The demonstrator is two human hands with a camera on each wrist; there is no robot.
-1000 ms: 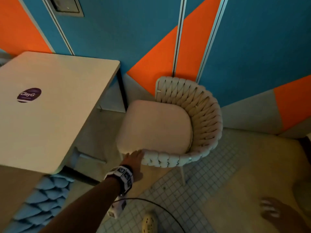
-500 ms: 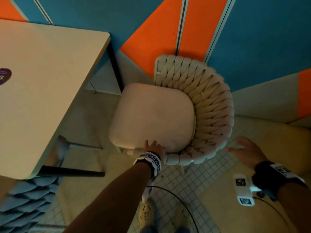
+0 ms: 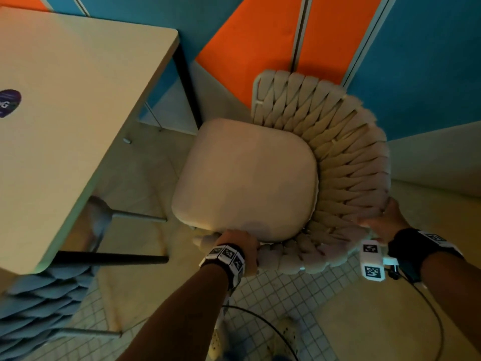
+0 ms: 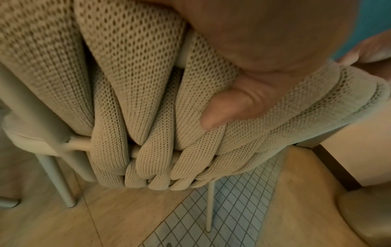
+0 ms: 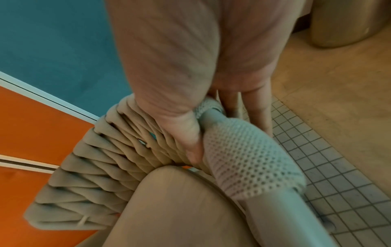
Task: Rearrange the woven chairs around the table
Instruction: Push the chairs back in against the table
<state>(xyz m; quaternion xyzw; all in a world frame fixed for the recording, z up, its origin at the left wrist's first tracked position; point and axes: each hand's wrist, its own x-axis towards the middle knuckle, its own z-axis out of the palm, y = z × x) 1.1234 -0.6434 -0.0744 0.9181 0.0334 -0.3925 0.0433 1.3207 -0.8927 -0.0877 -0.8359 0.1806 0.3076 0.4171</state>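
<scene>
A beige woven chair (image 3: 346, 162) with a pale seat cushion (image 3: 244, 181) stands to the right of the light table (image 3: 65, 121), its curved back toward the wall. My left hand (image 3: 238, 243) grips the woven rim at the chair's near end; the thumb (image 4: 228, 107) presses into the mesh weave (image 4: 135, 83). My right hand (image 3: 382, 222) grips the rim on the chair's right side, its thumb (image 5: 190, 143) inside over the weave and its fingers (image 5: 260, 108) outside the metal frame tube (image 5: 281, 208). A blue woven chair (image 3: 39, 308) sits tucked under the table at lower left.
The blue and orange wall (image 3: 260, 48) runs close behind the chair. A black table leg (image 3: 184, 82) and a grey chair leg (image 3: 138, 217) lie left of the seat. Small-tiled floor (image 3: 276, 295) lies below, with a black cable (image 3: 260, 321) and my shoes (image 3: 286, 332).
My right hand has come up from the floor side and taken hold of the chair's right rim. My left hand has curled over the near rim. The view has closed in on the chair.
</scene>
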